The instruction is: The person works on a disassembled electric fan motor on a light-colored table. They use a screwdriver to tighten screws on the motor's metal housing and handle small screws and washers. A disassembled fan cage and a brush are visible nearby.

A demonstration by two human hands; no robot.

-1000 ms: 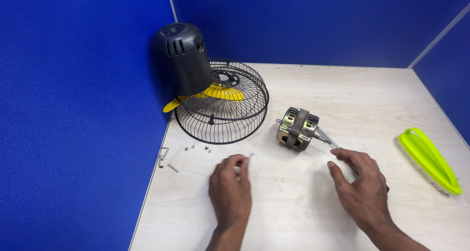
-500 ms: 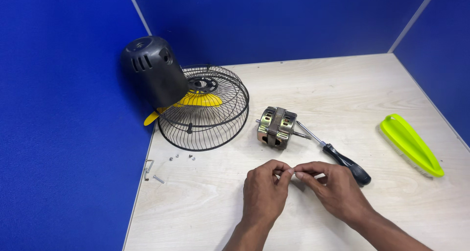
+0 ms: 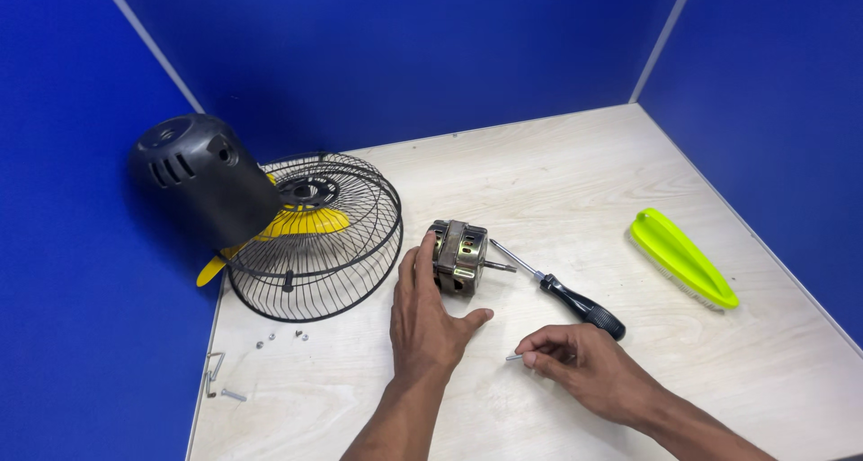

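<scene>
We see the wooden table w/ the wire fan guard, black motor cover and yellow blade at far left, same spot as before. Green brush lies at right. The motor sits mid-table, screwdriver just beside it. Our hands, joined half a sec ago, are now apart: left hand has gone to the motor, fingers spread, touching its side. Right hand pinches a small screw, fingers closed. Loose screws lie near the guard.
</scene>
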